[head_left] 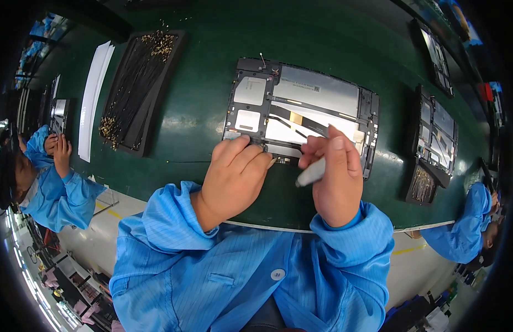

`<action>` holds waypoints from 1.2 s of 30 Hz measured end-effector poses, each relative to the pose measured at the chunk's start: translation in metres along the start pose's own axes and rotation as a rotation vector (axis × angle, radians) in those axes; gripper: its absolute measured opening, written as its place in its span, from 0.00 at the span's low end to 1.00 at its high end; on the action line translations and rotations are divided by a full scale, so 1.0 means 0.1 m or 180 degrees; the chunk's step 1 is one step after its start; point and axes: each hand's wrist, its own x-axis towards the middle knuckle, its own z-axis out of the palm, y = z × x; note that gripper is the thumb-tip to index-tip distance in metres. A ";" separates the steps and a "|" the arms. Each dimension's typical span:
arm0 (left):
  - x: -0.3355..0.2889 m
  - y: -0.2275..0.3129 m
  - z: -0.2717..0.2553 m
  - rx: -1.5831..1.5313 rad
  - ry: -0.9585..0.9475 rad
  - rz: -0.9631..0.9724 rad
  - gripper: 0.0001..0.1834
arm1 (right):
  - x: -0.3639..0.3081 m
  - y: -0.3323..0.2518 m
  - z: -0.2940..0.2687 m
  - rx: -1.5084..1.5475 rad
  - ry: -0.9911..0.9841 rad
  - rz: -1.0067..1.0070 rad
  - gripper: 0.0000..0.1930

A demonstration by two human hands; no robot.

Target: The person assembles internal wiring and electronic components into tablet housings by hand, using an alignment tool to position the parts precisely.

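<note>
An opened tablet-like device [309, 105], with silver panels, a black frame and dark ribbon cables, lies before me. My left hand [234, 177] has its curled fingers on the device's near left edge. A thin black cable [190, 162] comes out to the left from beneath this hand; the fingers hide its other end. Over the near edge, my right hand [338, 177] is closed, thumb and fingers pinched together. A blurred whitish piece [310, 173] sticks out from its left side; whether it is a finger cover or a tool, I cannot tell.
At left stand a black tray [169, 72] of black cables with gold ends and a white strip [95, 102]. To the right are another opened device [438, 135], a small box of cables [421, 185] and a further device [435, 55]. Blue-sleeved people work at both sides.
</note>
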 end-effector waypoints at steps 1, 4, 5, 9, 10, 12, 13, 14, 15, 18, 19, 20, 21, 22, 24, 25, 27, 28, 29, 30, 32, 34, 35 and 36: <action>0.00 0.00 0.00 0.0001 -0.0008 -0.0001 0.10 | 0.00 0.04 0.01 0.0005 0.0003 0.0006 0.16; 0.00 0.00 0.00 -0.0063 0.0002 0.0030 0.09 | 0.04 0.21 -0.03 -0.0769 0.0080 -0.1299 0.15; -0.01 -0.01 0.01 -0.0033 0.0000 0.0038 0.09 | 0.05 0.25 -0.02 -0.0768 0.0079 -0.1296 0.15; 0.00 -0.01 0.01 -0.0005 -0.0019 0.0061 0.10 | 0.09 0.36 -0.02 -0.0774 -0.0009 -0.1900 0.13; 0.00 -0.01 0.01 -0.0009 -0.0017 0.0059 0.10 | 0.09 0.37 -0.03 -0.0807 -0.0131 -0.2076 0.12; 0.00 -0.02 -0.01 0.0006 -0.0049 0.0071 0.10 | 0.10 0.39 -0.03 -0.0924 -0.0171 -0.2135 0.12; -0.01 -0.02 -0.02 -0.0001 -0.0037 0.0067 0.10 | 0.10 0.40 -0.02 -0.1034 -0.0210 -0.2195 0.12; -0.02 -0.03 -0.03 -0.0003 -0.0037 0.0077 0.10 | 0.08 0.39 -0.01 -0.1049 -0.0217 -0.2203 0.12; 0.00 -0.03 -0.01 -0.0004 -0.0066 0.0091 0.10 | 0.08 0.38 -0.02 -0.1076 -0.0240 -0.2114 0.12; 0.00 -0.04 0.00 -0.0005 -0.0072 0.0103 0.10 | 0.09 0.38 -0.01 -0.1156 -0.0175 -0.1983 0.10; 0.00 -0.04 0.00 -0.0028 -0.0066 0.0104 0.10 | 0.08 0.37 0.00 -0.1201 -0.0101 -0.1951 0.09; -0.01 -0.03 0.00 -0.0008 -0.0070 0.0092 0.10 | 0.08 0.28 0.03 -0.1220 -0.0090 -0.1952 0.09; -0.03 -0.04 0.00 0.0031 -0.0088 0.0074 0.11 | 0.10 0.14 0.08 -0.1922 -0.0553 -0.2075 0.08; -0.04 -0.05 -0.04 -0.0046 -0.0173 0.0086 0.11 | 0.12 0.06 0.12 -0.2630 -0.1015 -0.2182 0.08; -0.03 -0.07 -0.04 -0.0063 -0.0184 0.0069 0.12 | 0.19 0.04 0.18 -0.2738 -0.1184 -0.2343 0.08; -0.02 -0.07 -0.05 -0.0070 -0.0188 0.0043 0.12 | 0.20 0.02 0.20 -0.2841 -0.1367 -0.2509 0.08; -0.05 -0.03 -0.08 0.0000 -0.0199 0.0074 0.13 | 0.17 0.10 0.15 -0.2818 -0.1283 -0.2405 0.08; -0.05 0.02 -0.12 0.0049 -0.0088 -0.0057 0.13 | 0.19 0.15 0.11 -0.2735 -0.1216 -0.2542 0.07; -0.04 0.06 -0.15 0.0098 0.0022 -0.0191 0.14 | 0.21 0.16 0.07 -0.2649 -0.1152 -0.2674 0.07; -0.12 0.03 -0.23 -0.0006 -0.0214 -0.0253 0.12 | 0.18 0.15 0.04 -0.2416 -0.0978 -0.2037 0.08; -0.23 0.02 -0.33 -0.2088 -0.0346 -0.2322 0.13 | 0.24 0.18 -0.01 -0.1350 -0.0438 -0.0893 0.14; -0.27 -0.01 -0.37 -0.4505 -0.0075 -0.4786 0.15 | 0.23 0.10 0.03 -0.0639 -0.0348 -0.0445 0.17; -0.28 -0.05 -0.37 -0.4503 -0.0042 -0.4803 0.15 | 0.21 0.09 0.05 -0.0528 -0.0220 -0.0385 0.19; -0.27 -0.10 -0.36 -0.4435 0.0528 -0.4826 0.14 | 0.23 0.08 0.07 -0.0430 -0.0092 -0.0341 0.22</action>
